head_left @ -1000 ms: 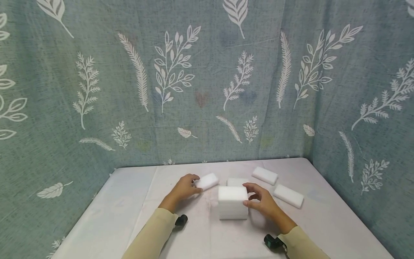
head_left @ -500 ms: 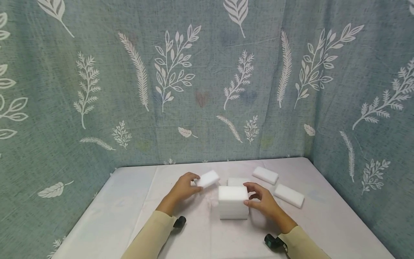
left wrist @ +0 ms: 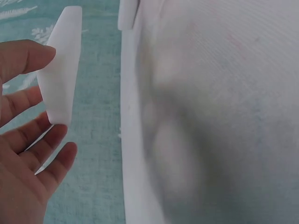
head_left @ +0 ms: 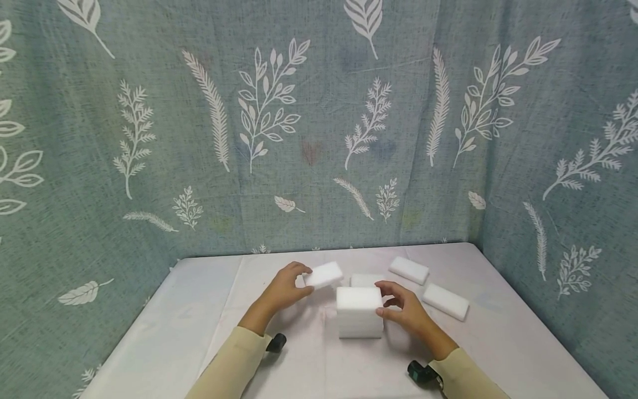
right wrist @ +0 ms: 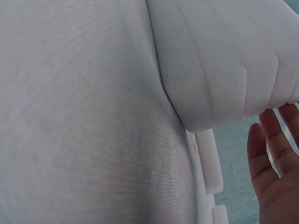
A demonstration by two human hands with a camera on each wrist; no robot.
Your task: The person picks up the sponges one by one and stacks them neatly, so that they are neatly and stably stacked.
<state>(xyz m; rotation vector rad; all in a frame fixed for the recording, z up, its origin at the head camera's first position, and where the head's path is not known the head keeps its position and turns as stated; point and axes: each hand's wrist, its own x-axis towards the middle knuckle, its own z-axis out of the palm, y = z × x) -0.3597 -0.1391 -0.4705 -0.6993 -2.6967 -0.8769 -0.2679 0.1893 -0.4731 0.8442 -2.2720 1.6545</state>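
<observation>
Held block: the white block (head_left: 326, 274) has risen from where it sat 1.0 s ago and shifted a little toward the stack; it is now tilted and clear of the tabletop (head_left: 209, 316), left of the stack and slightly behind it.
Left hand: this hand (head_left: 286, 288) has moved with that block, pinching its near end between thumb and fingers; the little finger stands apart from it.
Right hand: this hand (head_left: 405, 310) has kept its place, thumb and forefinger bent about the right side of the stack, fingertips touching it.
Stack: the white stack (head_left: 360, 315) has not moved; at least 4 flat layers show in the right wrist view, seams fairly even, corners rounded, surface plain and matte.
Loose blocks: 3 lie flat where they were, the partly hidden block (head_left: 367, 280) behind the stack, the far block (head_left: 408, 270) and the near block (head_left: 445, 302) to its right, these last 2 lying close together.
Edges: the tabletop's back edge passes behind all the blocks, with the leaf-print curtain (head_left: 319, 138) rising beyond it; the far block lies nearest that edge.
Room: a wide stretch of tabletop runs left of the left hand; a narrower strip runs right of the near block; a gap separates held block and stack.
</observation>
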